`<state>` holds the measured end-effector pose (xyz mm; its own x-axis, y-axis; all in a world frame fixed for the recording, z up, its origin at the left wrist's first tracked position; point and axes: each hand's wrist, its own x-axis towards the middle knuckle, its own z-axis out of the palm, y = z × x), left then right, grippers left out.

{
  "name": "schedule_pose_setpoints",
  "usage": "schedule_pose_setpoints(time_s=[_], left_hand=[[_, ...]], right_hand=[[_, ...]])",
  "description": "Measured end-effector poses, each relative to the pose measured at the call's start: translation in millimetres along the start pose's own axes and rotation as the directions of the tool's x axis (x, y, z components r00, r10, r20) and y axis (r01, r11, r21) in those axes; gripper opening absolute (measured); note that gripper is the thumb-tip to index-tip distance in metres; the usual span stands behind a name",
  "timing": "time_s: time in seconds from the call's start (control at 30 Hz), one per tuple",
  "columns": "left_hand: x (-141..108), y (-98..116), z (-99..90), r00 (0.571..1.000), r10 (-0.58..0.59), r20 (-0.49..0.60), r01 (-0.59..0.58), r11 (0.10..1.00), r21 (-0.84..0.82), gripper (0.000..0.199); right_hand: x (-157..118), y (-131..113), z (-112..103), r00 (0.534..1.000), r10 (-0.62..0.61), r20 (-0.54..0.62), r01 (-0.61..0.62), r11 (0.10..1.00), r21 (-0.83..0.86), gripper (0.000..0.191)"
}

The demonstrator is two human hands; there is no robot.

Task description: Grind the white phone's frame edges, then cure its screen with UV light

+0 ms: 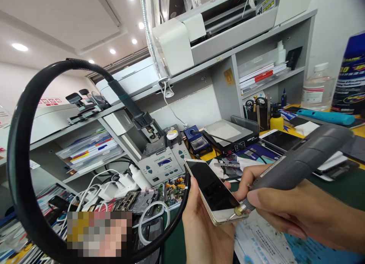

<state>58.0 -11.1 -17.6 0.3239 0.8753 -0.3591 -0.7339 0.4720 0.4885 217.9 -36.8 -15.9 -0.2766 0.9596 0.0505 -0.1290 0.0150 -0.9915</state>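
A white-framed smartphone (pixel 214 188) with a dark screen lies tilted in my left hand (pixel 196 226), whose thumb presses along its left edge. My right hand (pixel 288 207) is wrapped round a thick grey handheld tool (pixel 302 157). The tool has a brass-coloured collar (pixel 240 209) and a thin metal tip, which is at the lower end of the phone's front. Whether the tip touches the phone I cannot tell. Printed sheets (pixel 265 241) lie below my right hand.
A thick black hose (pixel 17 142) loops across the left side. Behind the phone stands a grey control station (pixel 162 163). A tray of circuit parts (pixel 174 190), white cables and chargers (pixel 122 182) lie left. Another phone (pixel 278 140), bottles (pixel 318 87) and a teal-handled tool (pixel 326 116) are right.
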Motion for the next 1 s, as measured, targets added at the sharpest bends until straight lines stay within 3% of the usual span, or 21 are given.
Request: schedule_pose_setpoints(time_s=[0.3, 0.5, 1.0], left_hand=[[-2.2, -1.1, 1.1, 0.998, 0.029, 0.064, -0.033, 0.997, 0.064, 0.046], [-1.1, -1.6, -1.5, 0.999, 0.028, 0.017, -0.03, 0.994, 0.104, 0.045], [11.6, 6.4, -16.5, 0.992, -0.07, 0.108, 0.054, 0.988, 0.144, 0.052]], right_hand=[[3.1, -6.2, 0.8, 0.999, -0.009, 0.034, 0.008, 0.999, 0.05, 0.017], [5.2, -1.1, -4.7, 0.999, -0.019, 0.04, 0.015, 0.995, 0.097, 0.015], [2.6, 0.3, -4.0, 0.988, -0.119, -0.101, 0.12, 0.993, 0.0, 0.011]])
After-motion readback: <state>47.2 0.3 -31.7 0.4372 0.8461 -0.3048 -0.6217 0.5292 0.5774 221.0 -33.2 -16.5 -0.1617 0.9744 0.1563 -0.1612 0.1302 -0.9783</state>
